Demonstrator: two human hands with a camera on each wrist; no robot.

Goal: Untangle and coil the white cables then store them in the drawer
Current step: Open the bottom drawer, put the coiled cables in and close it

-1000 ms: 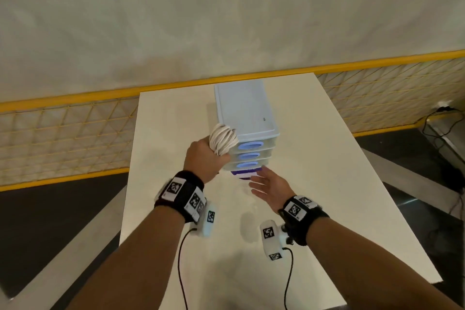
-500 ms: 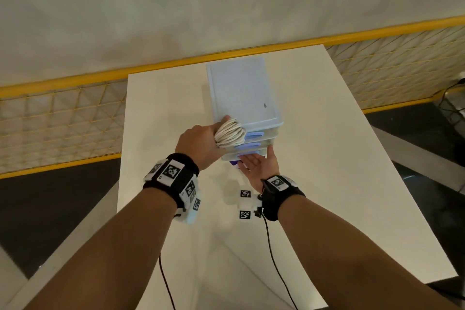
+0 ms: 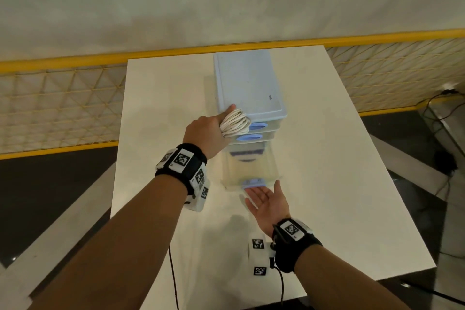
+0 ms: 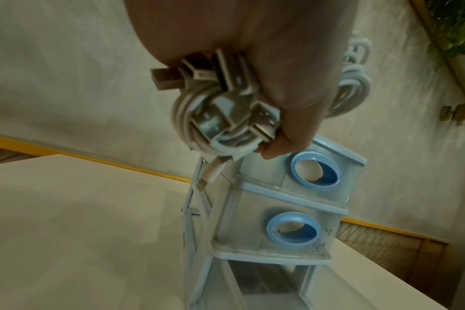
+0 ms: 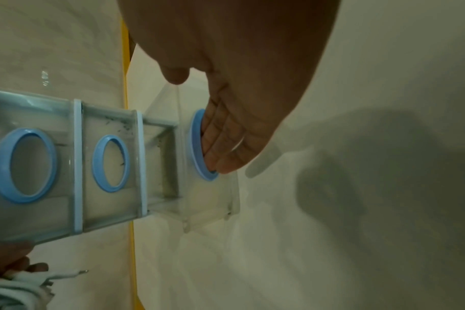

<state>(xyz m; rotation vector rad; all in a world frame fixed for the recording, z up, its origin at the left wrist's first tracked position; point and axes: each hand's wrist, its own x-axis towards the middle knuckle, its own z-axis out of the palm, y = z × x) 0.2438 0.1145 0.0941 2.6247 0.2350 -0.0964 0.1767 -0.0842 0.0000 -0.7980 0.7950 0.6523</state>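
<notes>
My left hand (image 3: 203, 131) grips a coil of white cables (image 3: 235, 124) against the front top corner of a clear, pale-blue drawer unit (image 3: 249, 83), thumb on its lid. In the left wrist view the coil (image 4: 220, 125) shows several plugs bunched under the fingers. The lowest drawer (image 3: 249, 168) is pulled out towards me and looks empty. My right hand (image 3: 266, 199) is palm up, its fingers (image 5: 226, 146) hooked into that drawer's blue ring handle (image 5: 197, 146). The two drawers above it (image 5: 67, 163) are closed.
The unit stands on a white table (image 3: 327, 158) whose far edge meets a yellow mesh barrier (image 3: 63, 98). Dark floor lies left and right of the table, with black cables (image 3: 442, 98) at the far right. Cords hang from my wrist cameras.
The right hand has drawn the lowest drawer out towards me. The left hand has stayed at the unit's top corner with the coil.
</notes>
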